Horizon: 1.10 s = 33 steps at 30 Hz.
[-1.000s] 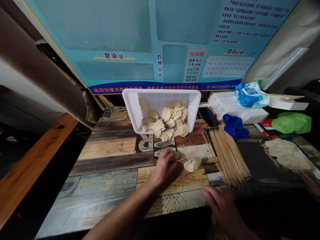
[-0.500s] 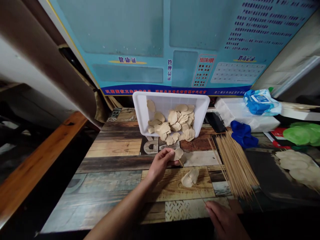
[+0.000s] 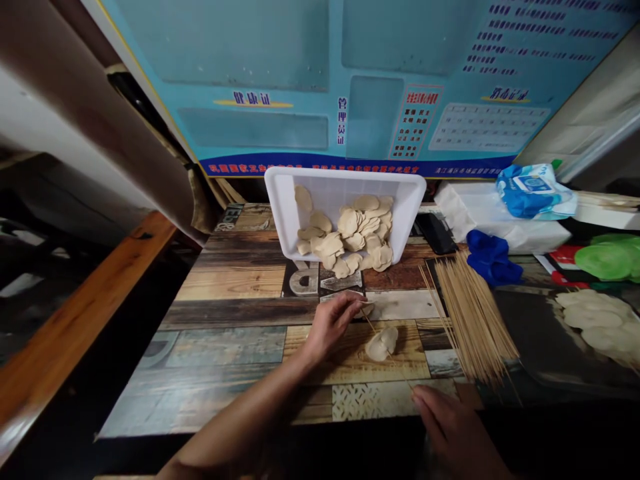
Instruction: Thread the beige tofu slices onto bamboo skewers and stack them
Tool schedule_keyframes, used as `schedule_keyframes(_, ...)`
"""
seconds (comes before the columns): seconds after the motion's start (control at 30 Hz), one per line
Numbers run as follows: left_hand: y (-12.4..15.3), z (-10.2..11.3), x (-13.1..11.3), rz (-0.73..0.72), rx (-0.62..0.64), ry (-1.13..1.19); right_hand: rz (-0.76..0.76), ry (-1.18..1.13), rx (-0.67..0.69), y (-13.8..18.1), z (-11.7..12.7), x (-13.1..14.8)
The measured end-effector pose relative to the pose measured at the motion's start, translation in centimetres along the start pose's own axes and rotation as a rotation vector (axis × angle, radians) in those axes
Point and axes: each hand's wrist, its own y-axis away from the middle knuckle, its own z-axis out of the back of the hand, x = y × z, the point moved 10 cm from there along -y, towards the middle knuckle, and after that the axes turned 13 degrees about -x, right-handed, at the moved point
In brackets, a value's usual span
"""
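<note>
My right hand [image 3: 453, 423] is closed on the lower end of a thin wooden skewer [image 3: 400, 372], which slants up and to the left over the table. Partway along it sit pale, thin food slices [image 3: 383, 343], folded and bunched together. Near the skewer's upper tip my left hand [image 3: 334, 325] pinches another pale slice [image 3: 367, 307], seen nearly edge-on; the tip meets it, but I cannot tell whether it passes through. Beyond my left hand, a white plastic tub [image 3: 280, 220] lies tipped toward me, with many loose beige slices [image 3: 353, 233] in it and at its lip.
Bare bamboo skewers [image 3: 475, 320] lie in a pile to the right. Past them are a dark tray [image 3: 530, 340] with skewered pale slices [image 3: 597, 320], a blue crumpled item [image 3: 493, 258], a dark phone [image 3: 434, 233], a wipes pack [image 3: 536, 190] and green round pieces [image 3: 610, 259].
The slice in my left hand has turned from facing me to nearly edge-on, and the hand has shifted slightly right along the skewer's tip. The whole view has tilted a little downward.
</note>
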Motion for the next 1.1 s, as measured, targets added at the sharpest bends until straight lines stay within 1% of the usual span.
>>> schedule_keyframes(0.07,-0.1,0.0,1.2,0.109,-0.025,0.103,-0.010,-0.006,-0.014,0.1,0.0,-0.3)
schedule_keyframes(0.13,-0.3,0.0,2.5,0.258,-0.054,0.268,-0.012,-0.006,-0.041,0.1,0.2,-0.5)
schedule_keyframes(0.23,-0.3,-0.4,3.9,0.465,-0.048,0.474,-0.015,-0.010,-0.055,0.2,0.2,-0.9)
schedule_keyframes(0.33,0.0,-1.0,4.5,0.613,-0.012,0.568,-0.023,-0.032,-0.051,0.3,-0.2,-1.3)
schedule_keyframes(0.4,0.4,-1.5,4.8,0.679,0.015,0.601,-0.022,-0.036,-0.056,0.4,-0.4,-1.5)
schedule_keyframes(0.5,0.8,-1.9,4.6,0.674,0.034,0.632,-0.023,-0.019,-0.071,0.4,-0.6,-1.7)
schedule_keyframes(0.63,0.7,-1.6,4.3,0.564,-0.023,0.606,-0.027,-0.011,-0.094,0.2,-0.6,-1.3)
schedule_keyframes(0.8,0.3,-1.0,3.6,0.397,-0.070,0.542,0.018,-0.011,-0.108,-0.8,0.5,0.6)
schedule_keyframes(0.87,0.3,-0.8,3.4,0.358,-0.083,0.511,0.039,-0.015,-0.114,-1.4,1.0,1.4)
schedule_keyframes(0.97,0.7,-1.2,3.1,0.367,-0.056,0.455,0.052,-0.007,-0.124,-1.9,1.5,2.2)
schedule_keyframes(1.1,2.2,-2.7,3.1,0.465,-0.007,0.437,0.061,0.033,-0.151,-2.1,1.7,2.5)
